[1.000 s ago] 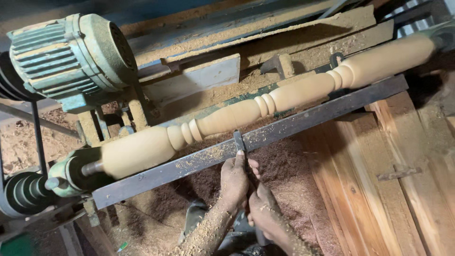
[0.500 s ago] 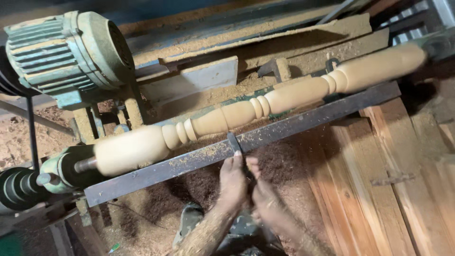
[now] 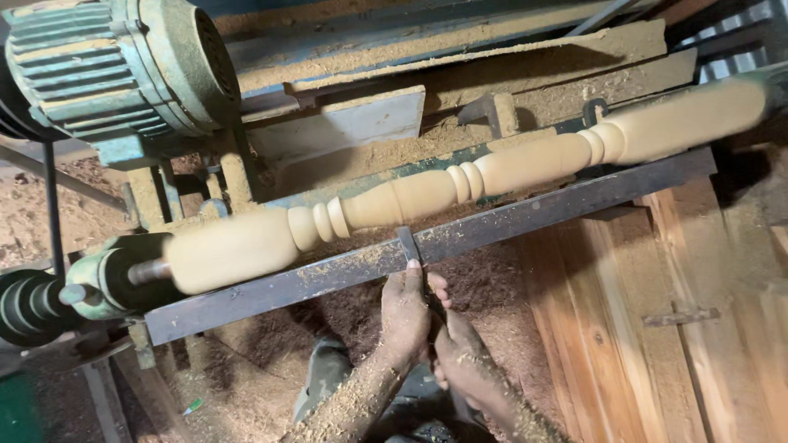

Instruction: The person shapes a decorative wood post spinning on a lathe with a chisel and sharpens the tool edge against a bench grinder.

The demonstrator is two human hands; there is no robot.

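- Seen from the head camera, looking down, a long pale turned wooden spindle is mounted across a wood lathe, running from lower left to upper right; its surface is blurred.
- Beads and grooves are cut into the spindle at three places, with thicker plain sections at both ends.
- Just below the spindle and parallel to it, a dark flat metal tool rest bar is fixed, dusted with sawdust.
- A flat metal chisel is laid across the bar, its tip pointed up at the spindle's slim middle section; whether the tip touches the wood cannot be told.
- The left hand is closed around the chisel near the bar, one finger stretched along the blade.
- The right hand is clamped on the chisel's lower part, just beside the left hand and touching it.
- Both forearms are coated in sawdust.
- At upper left, a green ribbed electric motor is seen; below it, at the left edge, a stepped pulley is joined to the lathe's drive end.
- Sawdust is heaped under the lathe, and wooden planks are laid at lower right.
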